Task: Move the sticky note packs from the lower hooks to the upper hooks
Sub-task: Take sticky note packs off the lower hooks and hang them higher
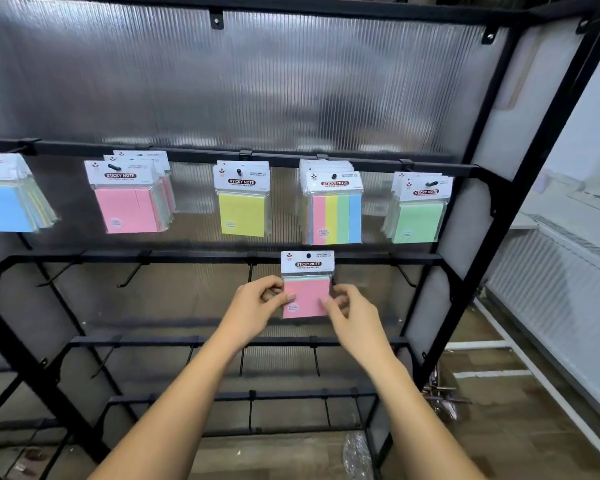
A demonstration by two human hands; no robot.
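A pink sticky note pack [307, 292] with a white header card is held upright in front of the second bar of hooks [194, 258]. My left hand [257, 306] pinches its left edge. My right hand [350, 315] pinches its right edge. On the upper bar [194, 154] hang several groups of packs: blue [4, 202] at far left, pink [129, 199], yellow [242, 202], striped multicolour [334, 207] and green [420, 209].
The black metal rack has a ribbed translucent back panel [243, 84]. Bare hooks stick out from the second bar, third bar [222, 341] and fourth bar [243, 396]. A white radiator [551, 282] and a wood floor lie to the right.
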